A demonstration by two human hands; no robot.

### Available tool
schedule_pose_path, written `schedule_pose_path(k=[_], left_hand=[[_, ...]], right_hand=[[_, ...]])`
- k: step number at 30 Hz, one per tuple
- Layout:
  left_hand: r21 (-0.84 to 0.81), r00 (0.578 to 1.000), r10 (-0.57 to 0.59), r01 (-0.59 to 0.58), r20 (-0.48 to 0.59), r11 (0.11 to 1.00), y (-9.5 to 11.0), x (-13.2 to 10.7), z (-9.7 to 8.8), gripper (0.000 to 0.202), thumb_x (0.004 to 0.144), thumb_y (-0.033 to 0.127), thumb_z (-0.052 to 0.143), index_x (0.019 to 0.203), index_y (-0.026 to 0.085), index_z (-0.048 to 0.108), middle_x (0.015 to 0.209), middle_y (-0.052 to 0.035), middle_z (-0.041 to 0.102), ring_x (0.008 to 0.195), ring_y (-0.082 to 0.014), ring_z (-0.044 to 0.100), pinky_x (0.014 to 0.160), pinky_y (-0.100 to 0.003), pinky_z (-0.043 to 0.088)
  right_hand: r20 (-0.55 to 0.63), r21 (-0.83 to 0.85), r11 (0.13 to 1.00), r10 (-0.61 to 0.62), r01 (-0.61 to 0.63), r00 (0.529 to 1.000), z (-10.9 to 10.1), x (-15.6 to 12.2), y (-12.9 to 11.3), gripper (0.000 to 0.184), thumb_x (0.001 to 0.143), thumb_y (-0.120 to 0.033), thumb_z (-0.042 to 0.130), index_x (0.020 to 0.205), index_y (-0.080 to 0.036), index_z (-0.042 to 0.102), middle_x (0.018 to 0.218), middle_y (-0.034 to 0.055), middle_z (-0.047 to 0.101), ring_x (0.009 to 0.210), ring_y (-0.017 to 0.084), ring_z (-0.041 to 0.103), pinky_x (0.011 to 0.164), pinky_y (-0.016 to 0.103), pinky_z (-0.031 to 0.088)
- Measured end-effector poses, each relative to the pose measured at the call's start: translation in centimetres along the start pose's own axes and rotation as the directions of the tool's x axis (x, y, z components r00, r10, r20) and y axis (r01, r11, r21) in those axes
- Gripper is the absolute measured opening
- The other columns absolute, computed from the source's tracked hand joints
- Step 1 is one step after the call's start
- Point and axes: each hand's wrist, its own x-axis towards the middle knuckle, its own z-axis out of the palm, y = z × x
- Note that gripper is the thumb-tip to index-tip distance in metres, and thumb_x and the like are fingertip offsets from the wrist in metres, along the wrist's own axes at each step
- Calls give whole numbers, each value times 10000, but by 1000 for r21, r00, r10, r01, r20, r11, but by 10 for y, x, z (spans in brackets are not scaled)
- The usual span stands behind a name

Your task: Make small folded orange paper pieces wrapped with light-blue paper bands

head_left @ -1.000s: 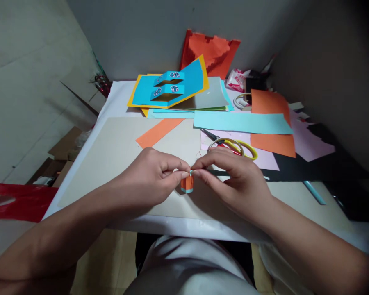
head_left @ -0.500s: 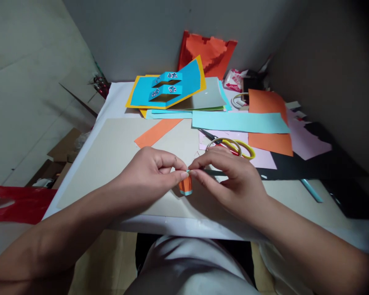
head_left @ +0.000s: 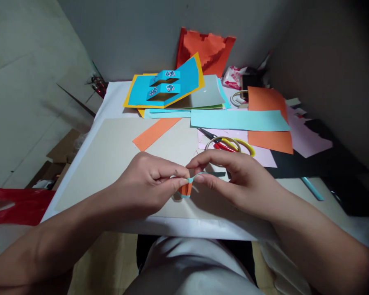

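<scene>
A small orange paper piece with a light blue edge (head_left: 186,190) sits on the beige card (head_left: 104,164), partly hidden by my fingers. My left hand (head_left: 147,184) pinches its top, where the end of a thin light blue paper strip (head_left: 199,175) joins it. My right hand (head_left: 233,178) holds that strip between thumb and forefinger. The strip arches from one hand to the other. I cannot see how the strip is attached to the orange piece.
Yellow-handled scissors (head_left: 230,144) lie on a pink sheet just beyond my right hand. An orange strip (head_left: 152,133) lies on the card. Stacked coloured paper and a blue pop-up card (head_left: 164,84) lie farther back. A red bag (head_left: 18,207) lies left of the table.
The light blue strip now curves up between my fingers instead of lying almost flat. My right hand has turned slightly, and the orange piece sits a little lower, more hidden by my left hand.
</scene>
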Motion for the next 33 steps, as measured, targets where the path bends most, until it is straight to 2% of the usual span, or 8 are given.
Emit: schedule_pose_path(k=[5, 13, 20, 25, 28, 33], left_hand=[[172, 971, 227, -211, -79, 962, -2, -2, 0, 195, 874, 121, 585, 788, 208, 738, 619, 35, 643, 544, -76, 543, 537, -181, 413], [353, 916, 392, -339, -89, 872, -7, -6, 1, 222, 828, 69, 593, 894, 231, 730, 631, 27, 615, 541, -80, 529, 539, -204, 397], [383, 911, 405, -348, -75, 855, -8, -5, 3, 187, 887, 140, 544, 899, 230, 708, 655, 4, 648, 552, -101, 547, 539, -225, 402], [413, 915, 395, -328, -85, 849, -6, -4, 3, 189, 914, 174, 525, 914, 237, 703, 651, 11, 662, 569, -107, 568, 558, -228, 411], [423, 920, 376, -299, -110, 855, -5, -4, 2, 202, 913, 177, 519, 938, 257, 703, 678, 13, 688, 591, -115, 589, 572, -237, 419], [446, 922, 369, -284, -116, 849, -5, -3, 2, 207, 895, 152, 511, 877, 242, 697, 633, 21, 659, 555, -106, 545, 572, -234, 408]], right_hand=[[32, 58, 998, -21, 19, 999, -3, 0, -1, 175, 867, -93, 635, 997, -195, 692, 961, 20, 744, 882, 154, 676, 767, 257, 519], [70, -52, 983, -170, 174, 983, -6, -1, 3, 197, 904, -184, 637, 1093, -220, 677, 1014, 33, 728, 933, 172, 636, 882, 331, 480], [58, -165, 952, -253, 259, 966, -6, 1, 8, 173, 887, -173, 642, 1051, -216, 675, 923, 26, 732, 877, 175, 634, 859, 348, 450], [55, -241, 917, -314, 317, 948, -7, 2, 10, 103, 894, -178, 614, 974, -223, 662, 848, 15, 727, 800, 171, 637, 903, 390, 418], [37, -300, 893, -340, 335, 940, -7, 2, 11, 93, 902, -184, 596, 962, -232, 649, 825, 12, 714, 786, 172, 634, 943, 405, 398], [48, -324, 884, -340, 336, 939, -7, 1, 12, 121, 888, -158, 577, 956, -243, 631, 825, 3, 703, 789, 170, 627, 970, 418, 382]])
